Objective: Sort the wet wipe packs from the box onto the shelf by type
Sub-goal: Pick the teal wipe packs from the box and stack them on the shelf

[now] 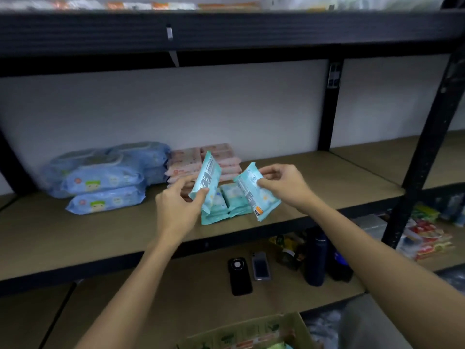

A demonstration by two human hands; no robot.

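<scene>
Shelf: a black metal-framed rack with tan board decks carries the sorted stock on its middle level.
Blue stack: large soft blue plastic wet wipe packs with cartoon print are piled at the left of that deck.
Pink stack: flat pale pink wet wipe packs sit just right of the blue ones, toward the back.
Box: an open brown cardboard carton stands at the bottom edge of view, below the arms.
Teal pile: small teal plastic wet wipe packs lie near the deck's front edge, in front of the pink stack.
Left pack: a small teal pack, back label outward, is held upright above the teal pile.
Right pack: a second small teal pack tilts down toward the same pile.
Handling: light, soft and squashy by the look of them, with slick film — a pinch across the pack, clear of the sealed ends, probably holds best.
Left hand: arm reaching forward, thumb and fingers pinching the left pack's lower end.
Right hand: arm extended from the right — fingers and thumb clamp the right pack's upper end.
Lower deck: two dark phones and a dark bottle rest there.
</scene>
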